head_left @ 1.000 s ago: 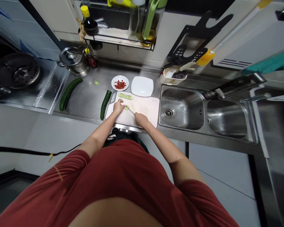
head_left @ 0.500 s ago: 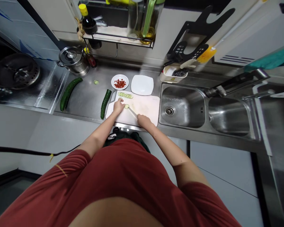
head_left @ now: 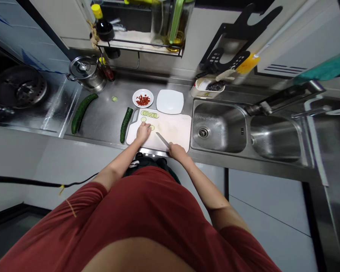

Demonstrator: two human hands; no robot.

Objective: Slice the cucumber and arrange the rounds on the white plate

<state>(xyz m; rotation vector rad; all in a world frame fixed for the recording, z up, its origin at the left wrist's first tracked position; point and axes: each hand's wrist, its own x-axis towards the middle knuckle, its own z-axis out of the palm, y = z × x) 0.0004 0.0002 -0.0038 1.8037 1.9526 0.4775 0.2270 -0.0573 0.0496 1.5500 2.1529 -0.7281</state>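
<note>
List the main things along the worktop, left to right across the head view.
Long curved dark-green cucumber, small pale-green cucumber piece, shorter straight dark-green cucumber, bare left hand, silver-bladed knife, bare right hand, left stainless-steel sink basin, right stainless-steel sink basin.

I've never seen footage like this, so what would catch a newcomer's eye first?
Probably the red shirt filling the lower middle. Above it, at the white cutting board, the right hand holds a knife and the left hand is right by a pale green slice. Bright red pieces stand out in a small white dish just beyond the board.
</note>
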